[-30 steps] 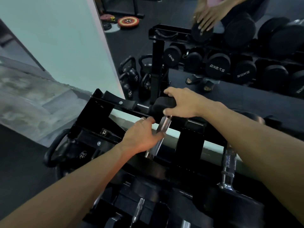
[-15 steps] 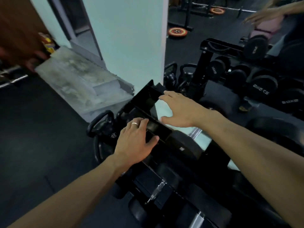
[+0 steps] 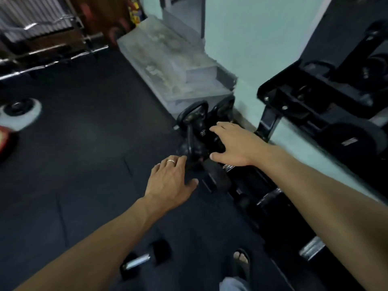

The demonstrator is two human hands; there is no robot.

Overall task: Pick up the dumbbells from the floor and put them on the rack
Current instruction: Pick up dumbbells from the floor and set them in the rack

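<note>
Both your hands have come off the rack (image 3: 294, 97) since the earlier frame, and the view has swung left and down toward the floor (image 3: 84, 143). Your left hand (image 3: 171, 181) hangs over the floor, palm down, fingers straight and slightly spread, holding nothing; a ring shows on one finger. Your right hand (image 3: 233, 143) is likewise flat and empty, fingers extended, in the air above the kettlebells (image 3: 195, 131). Contact with them cannot be confirmed.

One dumbbell (image 3: 144, 261) lies on the floor near your sandalled foot (image 3: 241, 259), below your left forearm, chrome handle visible between two black heads. Further dumbbells sit on the rack's lower tiers at right, beneath your right forearm; the frame is blurred there and their count is unclear.

Kettlebells stand on the floor at the rack's left end, against the pale wall (image 3: 252, 38). A concrete step (image 3: 168, 59) lies beyond them. Weight plates (image 3: 19, 114) are at the far left edge.
</note>
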